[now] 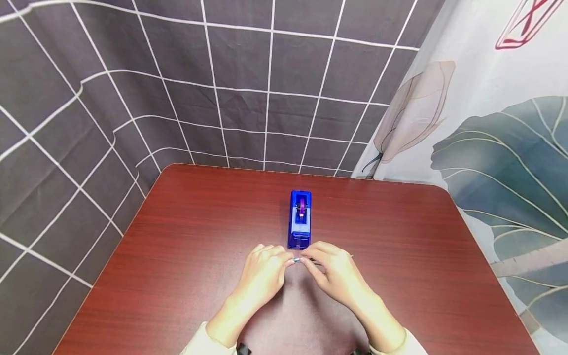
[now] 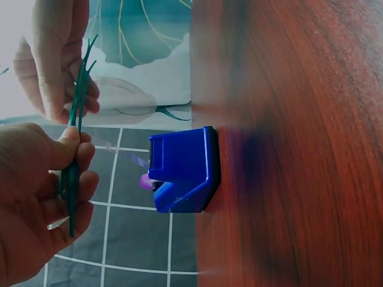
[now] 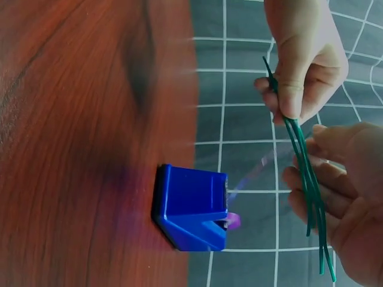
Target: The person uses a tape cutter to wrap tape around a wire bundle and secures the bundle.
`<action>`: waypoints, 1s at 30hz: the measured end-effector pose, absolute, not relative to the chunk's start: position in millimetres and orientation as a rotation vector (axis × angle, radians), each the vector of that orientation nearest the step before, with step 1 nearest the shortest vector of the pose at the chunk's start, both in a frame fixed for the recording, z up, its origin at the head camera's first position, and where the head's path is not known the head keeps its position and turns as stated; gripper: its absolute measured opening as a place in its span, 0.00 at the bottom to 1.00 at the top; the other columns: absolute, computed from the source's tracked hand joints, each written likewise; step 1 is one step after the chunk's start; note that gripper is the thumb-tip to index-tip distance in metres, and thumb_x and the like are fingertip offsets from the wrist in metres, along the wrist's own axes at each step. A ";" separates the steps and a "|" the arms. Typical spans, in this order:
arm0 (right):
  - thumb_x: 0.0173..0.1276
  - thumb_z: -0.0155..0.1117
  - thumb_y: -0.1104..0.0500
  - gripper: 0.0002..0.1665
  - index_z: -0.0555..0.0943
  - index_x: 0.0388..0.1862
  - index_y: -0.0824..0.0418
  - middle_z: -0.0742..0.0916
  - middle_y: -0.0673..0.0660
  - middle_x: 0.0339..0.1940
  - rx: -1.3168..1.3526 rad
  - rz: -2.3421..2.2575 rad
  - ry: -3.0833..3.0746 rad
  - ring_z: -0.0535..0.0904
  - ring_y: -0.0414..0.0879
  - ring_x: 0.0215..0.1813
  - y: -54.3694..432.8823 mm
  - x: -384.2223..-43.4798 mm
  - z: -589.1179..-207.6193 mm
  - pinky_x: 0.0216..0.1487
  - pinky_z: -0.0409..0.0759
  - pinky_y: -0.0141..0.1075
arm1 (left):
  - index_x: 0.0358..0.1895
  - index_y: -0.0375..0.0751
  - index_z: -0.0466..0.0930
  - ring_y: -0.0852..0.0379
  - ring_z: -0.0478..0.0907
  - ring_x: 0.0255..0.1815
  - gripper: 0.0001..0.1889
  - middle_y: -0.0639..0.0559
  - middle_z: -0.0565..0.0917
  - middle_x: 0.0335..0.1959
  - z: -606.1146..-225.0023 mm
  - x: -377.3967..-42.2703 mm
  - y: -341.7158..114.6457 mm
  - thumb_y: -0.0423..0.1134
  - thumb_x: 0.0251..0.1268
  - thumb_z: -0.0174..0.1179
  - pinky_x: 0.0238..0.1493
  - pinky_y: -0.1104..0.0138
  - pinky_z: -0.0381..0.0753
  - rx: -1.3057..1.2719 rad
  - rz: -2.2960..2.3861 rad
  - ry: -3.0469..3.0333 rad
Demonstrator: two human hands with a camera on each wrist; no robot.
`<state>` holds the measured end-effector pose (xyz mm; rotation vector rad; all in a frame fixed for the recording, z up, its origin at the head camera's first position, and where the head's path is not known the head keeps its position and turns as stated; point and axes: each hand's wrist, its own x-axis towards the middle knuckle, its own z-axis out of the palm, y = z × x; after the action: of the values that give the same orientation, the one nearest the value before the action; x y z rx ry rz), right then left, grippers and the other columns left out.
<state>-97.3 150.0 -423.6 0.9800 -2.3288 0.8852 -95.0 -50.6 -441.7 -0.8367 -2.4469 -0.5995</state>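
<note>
My left hand (image 1: 264, 273) pinches a bundle of thin green wire-like strands (image 3: 310, 185) between thumb and fingers. Close beside it, the right hand (image 1: 337, 276) has thumb and fingertips drawn together at the strands. A narrow strip of clear tape (image 3: 256, 170) stretches from the blue tape dispenser (image 1: 293, 219) up to the right thumb and index fingertip, which seem to pinch its end; the exact contact is partly hidden. In the left wrist view, the strands (image 2: 75, 110) run past both hands, their forked tips near the right hand. The dispenser stands on the table just beyond both hands.
The dispenser's purple tape core (image 3: 234, 220) shows at its opening. A reddish-brown wooden table (image 1: 199, 222) lies under the hands. Behind it hangs a dark cloth with white grid lines (image 1: 239, 64), and a leaf-patterned curtain (image 1: 506, 162) hangs along the right side.
</note>
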 end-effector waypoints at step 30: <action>0.64 0.71 0.61 0.03 0.87 0.33 0.52 0.80 0.41 0.23 1.034 0.547 -2.474 0.74 0.33 0.23 164.4 -97.9 -421.4 0.23 0.74 0.34 | 0.29 0.47 0.85 0.60 0.78 0.25 0.05 0.59 0.81 0.26 -439.1 -95.2 -45.7 0.35 0.60 0.71 0.29 0.65 0.78 -0.868 -0.846 -2.468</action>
<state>-97.9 164.4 -421.4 1.0339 -2.4742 0.5475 -95.2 -45.7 -439.1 -0.8681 -2.4677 -0.8463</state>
